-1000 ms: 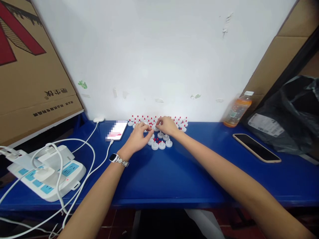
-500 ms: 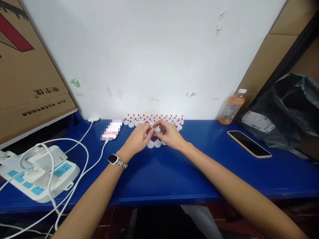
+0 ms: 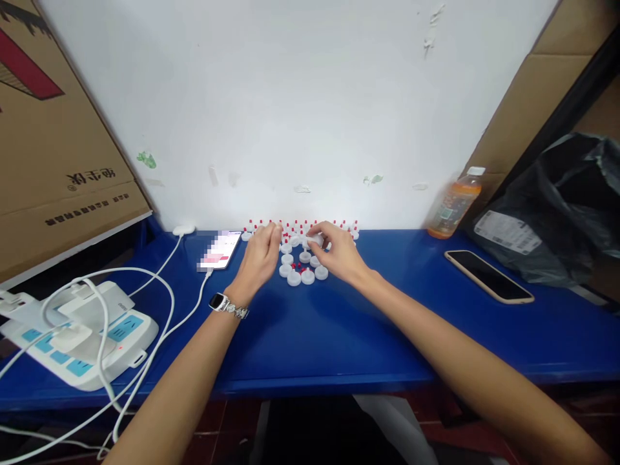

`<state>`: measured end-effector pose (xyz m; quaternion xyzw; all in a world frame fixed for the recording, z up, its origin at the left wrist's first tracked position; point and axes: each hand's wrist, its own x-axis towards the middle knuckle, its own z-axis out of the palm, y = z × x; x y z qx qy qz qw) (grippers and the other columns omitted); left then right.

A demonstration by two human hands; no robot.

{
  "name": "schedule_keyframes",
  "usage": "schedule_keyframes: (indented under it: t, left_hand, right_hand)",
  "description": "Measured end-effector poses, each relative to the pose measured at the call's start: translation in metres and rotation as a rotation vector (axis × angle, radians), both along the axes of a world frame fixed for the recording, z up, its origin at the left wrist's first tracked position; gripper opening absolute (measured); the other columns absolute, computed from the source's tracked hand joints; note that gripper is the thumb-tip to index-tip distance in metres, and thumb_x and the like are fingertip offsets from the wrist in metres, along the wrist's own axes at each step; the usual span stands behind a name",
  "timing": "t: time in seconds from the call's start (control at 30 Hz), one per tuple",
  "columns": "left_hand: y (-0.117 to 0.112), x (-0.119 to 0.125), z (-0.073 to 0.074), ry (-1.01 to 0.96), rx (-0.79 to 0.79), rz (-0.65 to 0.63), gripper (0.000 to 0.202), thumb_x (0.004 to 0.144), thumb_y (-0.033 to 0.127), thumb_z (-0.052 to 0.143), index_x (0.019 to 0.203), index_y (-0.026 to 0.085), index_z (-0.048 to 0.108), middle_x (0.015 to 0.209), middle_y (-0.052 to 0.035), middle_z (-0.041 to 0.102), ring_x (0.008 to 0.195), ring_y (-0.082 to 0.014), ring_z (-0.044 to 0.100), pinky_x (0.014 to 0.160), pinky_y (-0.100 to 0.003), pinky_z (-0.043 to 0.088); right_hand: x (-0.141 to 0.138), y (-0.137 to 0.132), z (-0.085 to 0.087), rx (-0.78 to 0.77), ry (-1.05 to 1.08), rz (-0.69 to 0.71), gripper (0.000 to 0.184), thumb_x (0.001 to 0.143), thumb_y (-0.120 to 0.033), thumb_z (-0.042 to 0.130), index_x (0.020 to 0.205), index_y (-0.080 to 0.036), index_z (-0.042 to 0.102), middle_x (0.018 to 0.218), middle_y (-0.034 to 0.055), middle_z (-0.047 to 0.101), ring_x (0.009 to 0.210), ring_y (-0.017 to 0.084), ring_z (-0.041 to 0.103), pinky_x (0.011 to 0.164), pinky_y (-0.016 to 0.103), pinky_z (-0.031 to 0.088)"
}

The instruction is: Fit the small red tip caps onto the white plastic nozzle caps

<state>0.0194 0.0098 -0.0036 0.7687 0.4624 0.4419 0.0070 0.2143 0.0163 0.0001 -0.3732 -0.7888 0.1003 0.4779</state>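
Over the table [image 3: 339, 336], the right hand [image 3: 339, 250] pinched a white cap [image 3: 316, 239] in its fingers near loose red tips [image 3: 296, 267], seemingly mid-handling, the left hand's [image 3: 262, 250] fingers bunched, any load impossible to tell, the next move apparently needing steadiness.

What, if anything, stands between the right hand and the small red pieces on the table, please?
A few white caps stand on the blue table between the right hand and the small red pieces; nothing visible covers those pieces from above.
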Motion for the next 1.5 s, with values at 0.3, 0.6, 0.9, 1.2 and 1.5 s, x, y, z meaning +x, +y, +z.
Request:
schedule_keyframes:
  t: [0.3,0.6,0.9,1.2,1.5]
  left_hand:
    - [0.010,-0.013,-0.009,0.238,-0.147,-0.102,0.048,0.105,0.047,0.025,0.101,0.022,0.066,0.096,-0.0064,0.059,0.096,-0.0233,0.052,0.093,-0.041,0.042]
    - [0.002,-0.021,-0.001,0.063,-0.240,-0.092,0.060,0.104,0.051,0.018,0.100,0.021,0.069,0.098,-0.0062,0.062,0.101,-0.0228,0.055,0.097,-0.039,0.041]
    - [0.002,-0.022,-0.003,0.031,-0.265,-0.099,0.064,0.103,0.055,0.016,0.097,0.021,0.070,0.095,-0.0058,0.061,0.100,-0.0226,0.056,0.097,-0.039,0.042]
    - [0.002,-0.022,-0.004,0.035,-0.250,-0.103,0.060,0.104,0.053,0.019,0.095,0.021,0.069,0.099,-0.0069,0.064,0.102,-0.0233,0.057,0.095,-0.039,0.043]
    - [0.020,-0.033,-0.014,0.055,-0.198,0.078,0.046,0.104,0.042,0.025,0.087,0.020,0.062,0.095,-0.0077,0.065,0.097,-0.0240,0.058,0.093,-0.041,0.044]
  right_hand:
    - [-0.003,0.016,-0.001,-0.094,0.044,-0.119,0.010,0.081,-0.027,0.064,0.087,-0.020,0.069,0.080,0.0020,0.061,0.080,0.018,0.058,0.080,0.033,0.046]
    - [-0.019,0.058,-0.002,-0.212,-0.324,-0.077,0.008,0.080,-0.020,0.062,0.080,-0.017,0.069,0.080,0.0035,0.073,0.073,0.016,0.063,0.069,0.025,0.043]
    - [-0.031,0.063,-0.003,-0.248,-0.613,-0.124,0.012,0.080,-0.024,0.062,0.078,-0.019,0.073,0.084,0.0028,0.076,0.083,0.019,0.067,0.083,0.031,0.041]
    - [-0.015,0.065,-0.006,-0.219,-0.423,-0.153,0.024,0.089,-0.036,0.057,0.083,-0.019,0.072,0.084,0.0051,0.075,0.077,0.018,0.065,0.075,0.029,0.043]
    - [-0.023,0.079,-0.006,-0.287,-0.457,-0.150,0.021,0.084,-0.036,0.063,0.089,-0.019,0.074,0.087,0.0057,0.075,0.079,0.018,0.065,0.074,0.028,0.044]
